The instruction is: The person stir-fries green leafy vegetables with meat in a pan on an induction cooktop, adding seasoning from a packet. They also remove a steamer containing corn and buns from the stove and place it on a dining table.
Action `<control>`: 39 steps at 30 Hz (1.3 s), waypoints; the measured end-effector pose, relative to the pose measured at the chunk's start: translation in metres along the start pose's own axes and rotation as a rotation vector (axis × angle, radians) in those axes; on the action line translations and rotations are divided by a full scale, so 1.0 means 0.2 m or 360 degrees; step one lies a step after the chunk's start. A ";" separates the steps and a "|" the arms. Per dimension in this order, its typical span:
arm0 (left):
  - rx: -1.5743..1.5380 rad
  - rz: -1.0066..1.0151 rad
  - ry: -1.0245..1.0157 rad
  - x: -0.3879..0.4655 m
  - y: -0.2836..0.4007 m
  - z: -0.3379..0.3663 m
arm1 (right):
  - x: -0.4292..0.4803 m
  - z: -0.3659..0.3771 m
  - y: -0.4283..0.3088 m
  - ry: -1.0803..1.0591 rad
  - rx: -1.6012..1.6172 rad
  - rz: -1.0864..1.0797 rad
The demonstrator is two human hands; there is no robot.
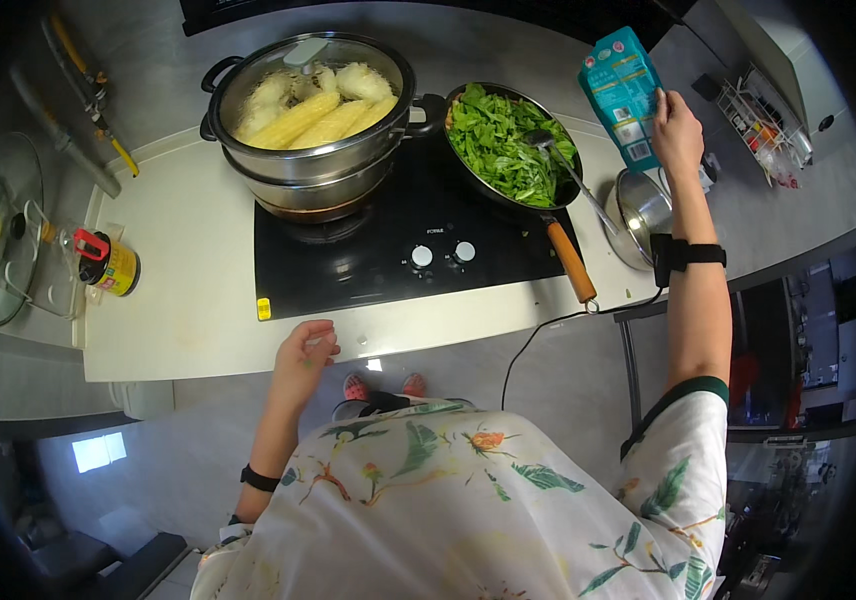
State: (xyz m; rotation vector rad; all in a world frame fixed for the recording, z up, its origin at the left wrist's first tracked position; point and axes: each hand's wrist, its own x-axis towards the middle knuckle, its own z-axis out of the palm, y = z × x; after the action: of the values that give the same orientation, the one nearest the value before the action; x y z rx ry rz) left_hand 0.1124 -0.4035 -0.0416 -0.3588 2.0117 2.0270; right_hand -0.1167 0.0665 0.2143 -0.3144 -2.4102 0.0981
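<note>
My right hand (677, 135) grips the edge of a teal printed packet (621, 101), raised at the back right of the counter, beyond a metal bowl. My left hand (308, 349) is held loosely curled by the counter's front edge with nothing in it; a green speck sticks to it. Chopped green leaves (499, 150) fill a black frying pan (528, 201) with an orange-brown handle (570, 259). A metal spatula (574, 176) rests in the leaves. To the left stands a steel steamer pot (308, 172) under a glass lid (300, 82), with corn cobs (323, 124) and pale lumps of food visible inside.
Beneath the pans is a black gas hob (368, 262) with two knobs. The metal bowl (638, 214) sits right of the frying pan. A yellow-labelled jar (114, 266) and a glass lid on a rack (4, 225) are at left. A black cable (522, 352) hangs from my right wrist strap.
</note>
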 end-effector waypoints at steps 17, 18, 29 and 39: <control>0.0030 -0.0016 -0.0067 0.02 -0.05 -0.02 | 0.11 0.10 -0.09 -0.0014 -0.0022 -0.0028; 0.0019 -0.0011 -0.0068 0.02 -0.05 -0.02 | 0.12 0.11 -0.08 -0.0035 -0.0012 -0.0016; 0.0017 -0.0039 -0.0048 -0.01 -0.06 -0.02 | -0.24 0.16 -0.03 0.0288 0.2112 0.0578; -0.0083 0.0505 -0.0194 -0.06 0.11 0.02 | -1.35 0.26 -0.92 -0.0526 0.2623 0.0669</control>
State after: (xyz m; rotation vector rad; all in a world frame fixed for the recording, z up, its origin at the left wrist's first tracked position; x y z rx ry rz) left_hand 0.1159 -0.3999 -0.0165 0.0807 2.0490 2.2248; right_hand 0.0089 -0.1776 0.0316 0.0193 -1.7109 2.2145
